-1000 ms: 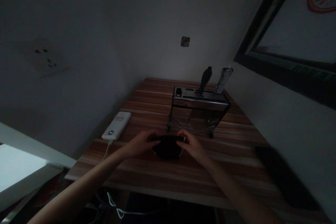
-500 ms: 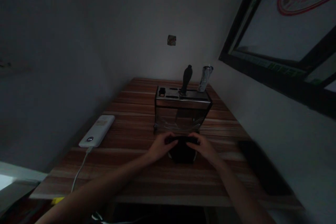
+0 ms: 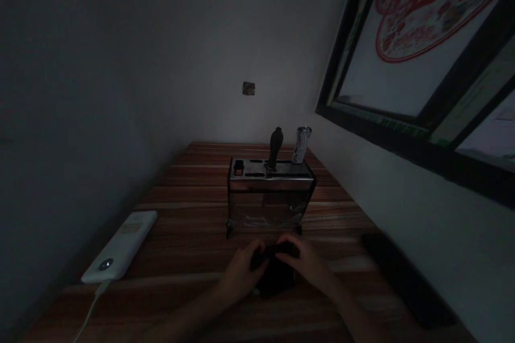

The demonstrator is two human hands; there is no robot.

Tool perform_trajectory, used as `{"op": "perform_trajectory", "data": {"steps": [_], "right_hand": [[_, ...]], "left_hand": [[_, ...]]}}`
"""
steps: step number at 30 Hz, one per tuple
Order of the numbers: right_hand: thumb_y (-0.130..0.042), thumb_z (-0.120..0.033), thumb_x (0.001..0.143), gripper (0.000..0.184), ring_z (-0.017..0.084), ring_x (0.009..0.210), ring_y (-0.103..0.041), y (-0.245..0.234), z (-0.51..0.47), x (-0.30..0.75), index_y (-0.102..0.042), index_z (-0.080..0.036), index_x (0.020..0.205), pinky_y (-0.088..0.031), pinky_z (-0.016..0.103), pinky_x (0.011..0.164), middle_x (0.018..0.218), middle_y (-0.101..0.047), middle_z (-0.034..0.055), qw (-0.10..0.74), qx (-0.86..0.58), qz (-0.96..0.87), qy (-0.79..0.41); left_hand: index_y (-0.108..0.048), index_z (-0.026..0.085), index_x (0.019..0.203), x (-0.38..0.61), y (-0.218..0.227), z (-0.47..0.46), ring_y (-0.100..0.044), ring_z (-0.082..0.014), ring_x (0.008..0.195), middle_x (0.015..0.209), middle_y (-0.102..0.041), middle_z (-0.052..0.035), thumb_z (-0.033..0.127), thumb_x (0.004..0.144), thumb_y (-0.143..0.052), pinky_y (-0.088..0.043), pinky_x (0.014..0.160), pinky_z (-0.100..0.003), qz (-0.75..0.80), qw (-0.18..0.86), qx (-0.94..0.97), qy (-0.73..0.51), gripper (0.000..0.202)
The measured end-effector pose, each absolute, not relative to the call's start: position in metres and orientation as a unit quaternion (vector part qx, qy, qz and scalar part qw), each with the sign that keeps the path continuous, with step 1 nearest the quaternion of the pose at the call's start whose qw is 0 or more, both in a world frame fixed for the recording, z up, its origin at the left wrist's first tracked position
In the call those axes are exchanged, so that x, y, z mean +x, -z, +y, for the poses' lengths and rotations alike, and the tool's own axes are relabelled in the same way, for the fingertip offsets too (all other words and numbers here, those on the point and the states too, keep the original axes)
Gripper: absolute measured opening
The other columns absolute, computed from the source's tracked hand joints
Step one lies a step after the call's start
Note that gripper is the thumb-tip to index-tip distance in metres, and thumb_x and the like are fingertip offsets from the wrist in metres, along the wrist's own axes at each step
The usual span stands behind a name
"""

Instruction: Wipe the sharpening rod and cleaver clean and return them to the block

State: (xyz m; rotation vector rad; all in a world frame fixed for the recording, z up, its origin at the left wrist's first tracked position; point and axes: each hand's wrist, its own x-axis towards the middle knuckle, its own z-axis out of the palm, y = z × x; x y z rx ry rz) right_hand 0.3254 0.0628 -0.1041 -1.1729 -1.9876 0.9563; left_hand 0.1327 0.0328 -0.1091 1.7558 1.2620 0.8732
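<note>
Both my hands hold a small black item [image 3: 277, 277] just above or on the striped wooden table, in front of the knife block; the dim light hides what kind of thing it is. My left hand [image 3: 244, 269] pinches its upper left edge between thumb and fingers. On the opposite side, my right hand [image 3: 308, 261] grips the upper right edge in the same way. The knife block [image 3: 271, 185] has a metal slotted top and a see-through front. A dark-handled knife [image 3: 276, 147] stands in it, beside an upright wrapped silvery piece [image 3: 301, 144].
To the left lies a white power bank [image 3: 123, 244] with a cable [image 3: 90, 308] plugged in. A long black flat object [image 3: 406, 278] rests along the right edge of the wooden table [image 3: 193, 214]. Framed pictures [image 3: 402, 43] lean over the right wall.
The view has tilted upward, so the table sits lower in it. My hands still hold the black item, whose top edge now looks bent or folded between my fingers.
</note>
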Motion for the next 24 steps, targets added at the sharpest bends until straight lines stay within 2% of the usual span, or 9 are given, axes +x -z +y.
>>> {"op": "perform_trajectory", "data": {"steps": [3, 7, 10, 14, 17, 20, 24], "right_hand": [[-0.059, -0.03, 0.081, 0.012, 0.022, 0.093, -0.06, 0.091, 0.062, 0.332, -0.062, -0.022, 0.089, -0.046, 0.035, 0.084, 0.093, -0.066, 0.0041, 0.337, -0.448, -0.758, -0.334], [-0.054, -0.033, 0.085, 0.014, 0.021, 0.087, -0.062, 0.053, 0.058, 0.34, -0.063, -0.023, 0.085, -0.048, 0.033, 0.079, 0.087, -0.068, 0.004, 0.34, -0.461, -0.762, -0.302], [-0.052, -0.033, 0.086, 0.016, 0.02, 0.084, -0.063, 0.01, 0.054, 0.341, -0.065, -0.024, 0.083, -0.048, 0.031, 0.075, 0.086, -0.068, 0.0039, 0.359, -0.421, -0.795, -0.247], [-0.051, -0.034, 0.087, 0.017, 0.019, 0.082, -0.063, -0.054, 0.055, 0.331, -0.065, -0.024, 0.088, -0.049, 0.03, 0.073, 0.086, -0.068, 0.0036, 0.376, -0.38, -0.823, -0.192], [-0.053, -0.031, 0.085, 0.013, 0.018, 0.079, -0.062, -0.098, 0.064, 0.315, -0.065, -0.025, 0.088, -0.048, 0.03, 0.072, 0.085, -0.067, 0.0028, 0.379, -0.333, -0.854, -0.127], [-0.054, -0.026, 0.084, 0.014, 0.018, 0.085, -0.061, -0.133, 0.08, 0.295, -0.063, -0.024, 0.094, -0.046, 0.031, 0.079, 0.09, -0.065, 0.001, 0.332, -0.292, -0.897, -0.012], [-0.059, -0.017, 0.08, 0.015, 0.022, 0.097, -0.056, -0.158, 0.104, 0.266, -0.064, -0.02, 0.093, -0.041, 0.037, 0.087, 0.093, -0.064, 0.0024, 0.198, -0.277, -0.932, 0.123]], "left_hand": [[-0.047, 0.021, 0.079, 0.132, 0.112, 0.034, -0.054, -0.0156, 0.074, 0.077, -0.058, 0.0002, 0.023, 0.078, -0.049, -0.043, 0.068, -0.026, 0.51, 0.395, 0.678, -0.351, 0.004], [-0.045, 0.022, 0.082, 0.131, 0.118, 0.034, -0.054, -0.0166, 0.078, 0.083, -0.059, -0.0006, 0.029, 0.079, -0.05, -0.044, 0.075, -0.028, 0.516, 0.401, 0.662, -0.367, 0.009], [-0.047, 0.022, 0.087, 0.131, 0.118, 0.034, -0.057, -0.0175, 0.083, 0.087, -0.06, -0.0027, 0.03, 0.081, -0.05, -0.045, 0.08, -0.029, 0.501, 0.425, 0.647, -0.387, 0.011], [-0.051, 0.023, 0.102, 0.132, 0.114, 0.034, -0.058, -0.0187, 0.102, 0.107, -0.063, -0.0062, 0.024, 0.081, -0.05, -0.042, 0.093, -0.029, 0.445, 0.478, 0.635, -0.413, 0.021], [-0.057, 0.023, 0.105, 0.131, 0.113, 0.034, -0.058, -0.0203, 0.107, 0.11, -0.065, -0.0064, 0.023, 0.082, -0.049, -0.042, 0.097, -0.032, 0.434, 0.485, 0.644, -0.402, 0.024], [-0.06, 0.024, 0.107, 0.13, 0.114, 0.034, -0.057, -0.0221, 0.109, 0.114, -0.065, -0.0058, 0.025, 0.082, -0.049, -0.041, 0.099, -0.034, 0.451, 0.465, 0.652, -0.393, 0.027], [-0.061, 0.023, 0.107, 0.129, 0.114, 0.035, -0.058, -0.0224, 0.108, 0.113, -0.066, -0.0057, 0.024, 0.082, -0.048, -0.042, 0.098, -0.033, 0.449, 0.449, 0.667, -0.39, 0.028]]}}
